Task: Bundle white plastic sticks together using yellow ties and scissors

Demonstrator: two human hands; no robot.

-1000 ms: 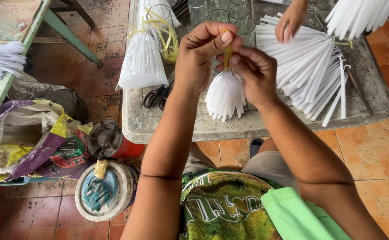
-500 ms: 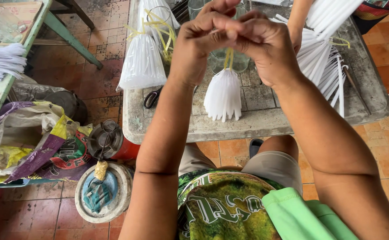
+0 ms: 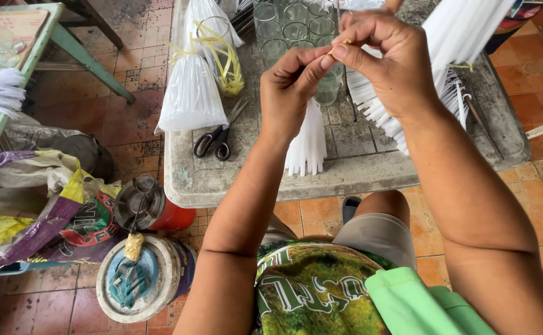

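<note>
Grey concrete table lies beneath both raised hands. Tied bundle of clear plastic bags lies well left of the left hand. Small bundle of white plastic bags hangs below that hand. Black-handled scissors lie lower left. Left hand and right hand meet, fingertips pinching thin yellow strip.

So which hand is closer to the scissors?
The left hand. It is just right of the scissors and a little higher. The right hand is farther right, beyond the left one.
</note>
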